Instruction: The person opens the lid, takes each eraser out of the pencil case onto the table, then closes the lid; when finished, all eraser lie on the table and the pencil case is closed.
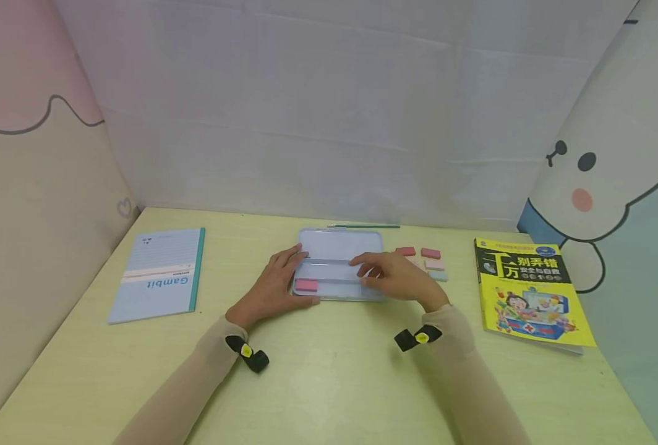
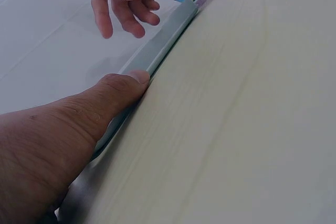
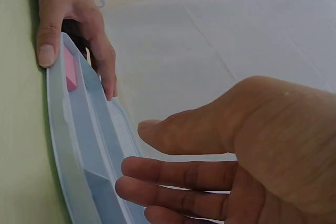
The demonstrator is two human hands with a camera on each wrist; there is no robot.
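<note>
A light blue pencil box lies open on the table, its lid at the far side and its inside split into compartments. One pink block, shaped like an eraser, sits in the near left compartment. My left hand holds the box's left end, thumb along the near edge and fingers round the side. Over the right part of the box is my right hand, fingers loosely bent. In the right wrist view a gap shows between that hand's thumb and fingers, with nothing held there.
Several small blocks, including a red one and a light blue one, lie right of the box, partly behind my right hand. A thin green pencil lies behind the lid. A notebook is at left, a yellow book at right.
</note>
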